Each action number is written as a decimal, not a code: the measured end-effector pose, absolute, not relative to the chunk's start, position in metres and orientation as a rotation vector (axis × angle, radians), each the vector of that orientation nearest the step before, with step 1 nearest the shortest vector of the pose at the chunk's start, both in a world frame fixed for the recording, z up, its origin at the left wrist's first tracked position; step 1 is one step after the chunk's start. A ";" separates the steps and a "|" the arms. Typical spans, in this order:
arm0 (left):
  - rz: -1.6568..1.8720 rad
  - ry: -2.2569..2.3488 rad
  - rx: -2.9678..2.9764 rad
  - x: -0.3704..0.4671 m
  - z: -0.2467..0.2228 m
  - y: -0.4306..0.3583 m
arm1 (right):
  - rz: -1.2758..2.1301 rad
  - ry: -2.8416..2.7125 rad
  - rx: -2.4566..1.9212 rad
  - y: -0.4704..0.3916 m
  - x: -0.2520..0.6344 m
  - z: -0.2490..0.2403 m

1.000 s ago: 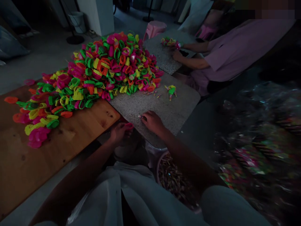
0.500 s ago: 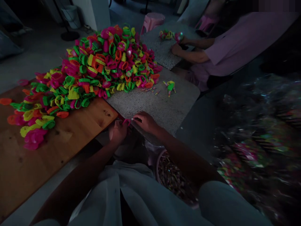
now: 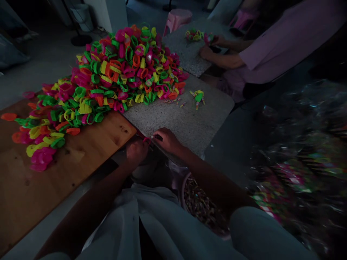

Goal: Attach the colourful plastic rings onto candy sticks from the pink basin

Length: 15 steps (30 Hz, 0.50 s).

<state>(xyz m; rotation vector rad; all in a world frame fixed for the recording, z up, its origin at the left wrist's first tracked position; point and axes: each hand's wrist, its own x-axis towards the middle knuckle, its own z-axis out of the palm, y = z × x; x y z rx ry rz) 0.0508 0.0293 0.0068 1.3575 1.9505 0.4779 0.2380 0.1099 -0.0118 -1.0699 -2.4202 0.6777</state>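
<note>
Near the inner edges of the two tables, my left hand [image 3: 136, 151] grips a small pink plastic piece [image 3: 146, 140]. My right hand [image 3: 168, 140] is just to its right at the grey table's edge, its fingers pinched on a small item with a pale tip [image 3: 153, 137], too small to name. A big heap of pink, green, yellow and orange plastic pieces [image 3: 121, 72] lies beyond my hands. On the grey table [image 3: 173, 119] rests a green and yellow piece with striped sticks [image 3: 198, 96], with a few loose striped pieces [image 3: 181, 104] beside it.
A wooden table [image 3: 81, 159] is at the left. A tub of small pieces [image 3: 183, 187] stands below my right forearm. Clear plastic bags [image 3: 298, 166] fill the right side. Across the grey tables, a person in a pink shirt [image 3: 276, 47] handles pieces. A pink stool [image 3: 177, 18] stands behind.
The view has shifted slightly. My left hand has turned a little, with the pink piece lower between my hands. The other person's hands have moved slightly.
</note>
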 end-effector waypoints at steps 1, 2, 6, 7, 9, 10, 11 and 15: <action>0.456 2.002 1.370 0.052 0.007 0.030 | 0.664 -2.434 -1.065 0.110 0.237 -0.012; 0.446 2.043 1.371 0.054 0.007 0.030 | 0.650 -2.447 -1.056 0.109 0.237 -0.011; 0.512 2.039 1.359 0.058 0.004 0.032 | 0.631 -2.485 -1.007 0.108 0.235 -0.009; 0.526 2.024 1.378 0.058 0.003 0.032 | 0.630 -2.490 -1.002 0.108 0.235 -0.008; 0.511 2.011 1.439 0.057 0.003 0.034 | 0.625 -2.506 -0.979 0.108 0.237 -0.006; 0.473 2.014 1.469 0.056 0.004 0.035 | 0.620 -2.514 -0.956 0.109 0.238 -0.006; 0.418 2.021 1.493 0.056 0.005 0.036 | 0.618 -2.522 -0.925 0.109 0.239 -0.006; 0.155 2.029 1.626 0.053 0.011 0.041 | 0.662 -2.527 -0.804 0.116 0.242 -0.010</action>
